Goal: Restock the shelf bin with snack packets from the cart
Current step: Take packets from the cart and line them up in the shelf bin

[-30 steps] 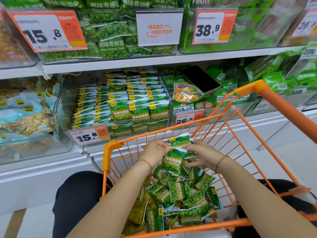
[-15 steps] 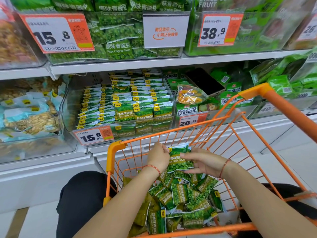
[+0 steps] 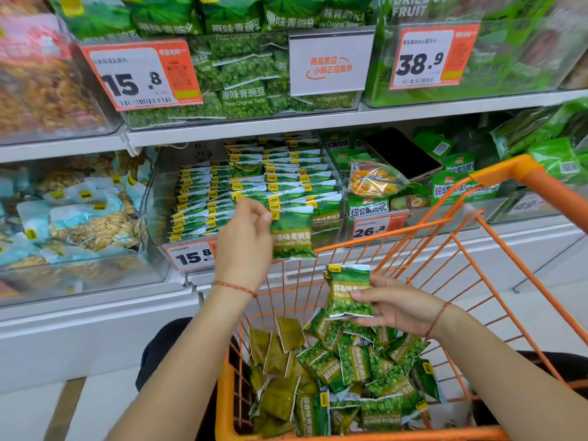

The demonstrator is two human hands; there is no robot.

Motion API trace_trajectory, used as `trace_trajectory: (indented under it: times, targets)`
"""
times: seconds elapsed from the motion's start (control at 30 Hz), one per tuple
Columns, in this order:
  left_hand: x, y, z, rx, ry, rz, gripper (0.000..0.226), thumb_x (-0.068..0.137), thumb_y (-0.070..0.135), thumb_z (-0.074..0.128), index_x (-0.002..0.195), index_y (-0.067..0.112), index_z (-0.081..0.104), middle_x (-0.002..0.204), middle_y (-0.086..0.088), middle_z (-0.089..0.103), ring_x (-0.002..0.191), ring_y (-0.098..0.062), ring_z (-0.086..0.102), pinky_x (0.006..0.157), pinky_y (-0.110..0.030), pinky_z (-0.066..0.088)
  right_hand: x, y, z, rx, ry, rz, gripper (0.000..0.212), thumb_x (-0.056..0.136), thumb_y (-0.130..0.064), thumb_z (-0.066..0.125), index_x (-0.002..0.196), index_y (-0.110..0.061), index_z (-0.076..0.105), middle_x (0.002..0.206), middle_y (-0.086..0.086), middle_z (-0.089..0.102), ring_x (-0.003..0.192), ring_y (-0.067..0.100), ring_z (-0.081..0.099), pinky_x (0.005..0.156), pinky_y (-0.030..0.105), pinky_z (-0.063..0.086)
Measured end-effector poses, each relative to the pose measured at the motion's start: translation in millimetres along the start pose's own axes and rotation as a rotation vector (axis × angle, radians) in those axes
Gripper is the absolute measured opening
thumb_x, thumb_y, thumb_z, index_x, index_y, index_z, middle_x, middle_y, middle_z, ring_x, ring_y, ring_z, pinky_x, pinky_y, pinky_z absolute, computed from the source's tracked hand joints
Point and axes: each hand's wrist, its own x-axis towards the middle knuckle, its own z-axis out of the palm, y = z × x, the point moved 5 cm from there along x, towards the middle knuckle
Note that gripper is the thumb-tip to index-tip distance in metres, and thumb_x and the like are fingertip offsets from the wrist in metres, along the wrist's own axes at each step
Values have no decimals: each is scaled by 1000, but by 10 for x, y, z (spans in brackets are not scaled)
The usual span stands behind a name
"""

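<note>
Shop aisle, shelving ahead, orange cart (image 3: 496,249) nearest. Cart floor: loose heap of green packets (image 3: 356,370), near and centre. Above the heap, right hand (image 3: 397,313), fingers curled round a small stack of packets (image 3: 348,292), thumb across the front face, stack upright. Farther and left, left hand (image 3: 245,237) raised before the shelf, fingertips pinching one packet (image 3: 292,237) by its top left corner; packet hangs right of the palm, blurred, just in front of the bin (image 3: 152,202). Bin: rows of like packets standing on edge, price tag (image 3: 191,257) on its front.
</note>
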Motion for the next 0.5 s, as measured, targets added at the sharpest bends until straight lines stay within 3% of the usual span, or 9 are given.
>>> trace_trajectory:
  times: [0.07,0.13,0.2,0.37,0.43,0.5]
  targets:
    - [171,-187,-266,-55,264,-28,7,98,15,47,95,9,48,65,6,49,58,-14,43,55,-30,21,9,36,-14,-35,45,16,115,65,-10,72,151,-11,-3,158,6,13,139,28,33,76,32,59]
    - [328,-416,-310,-95,346,-87,12,99,14,46,99,3,49,69,-3,52,62,-24,49,60,-32,32,16,52,-38,-51,98,22,113,66,-10,72,152,-11,-1,159,6,7,143,30,23,78,34,58]
    - [426,-605,-197,-86,284,-118,12,99,15,44,100,3,47,72,-9,56,68,-33,57,64,-40,46,17,58,-58,-54,139,27,106,73,-9,71,152,-12,1,160,5,3,144,32,15,78,34,59]
    - [495,-747,87,70,-76,-90,20,100,19,45,115,6,48,89,-12,63,80,-31,60,68,-35,43,26,78,-113,-86,184,28,92,85,-5,65,152,-14,2,160,3,1,144,32,16,74,30,59]
    - [516,-716,82,68,-178,-81,31,97,26,52,125,14,46,99,-6,59,76,-24,58,73,-34,45,37,88,-111,-108,181,35,93,85,-6,65,152,-14,1,160,3,0,145,32,14,74,30,59]
    - [531,-689,78,148,-246,-32,35,92,25,60,126,20,50,101,-10,63,66,-21,54,73,-33,47,53,97,-101,-131,182,36,93,85,-7,66,152,-14,1,160,3,0,145,33,13,72,29,59]
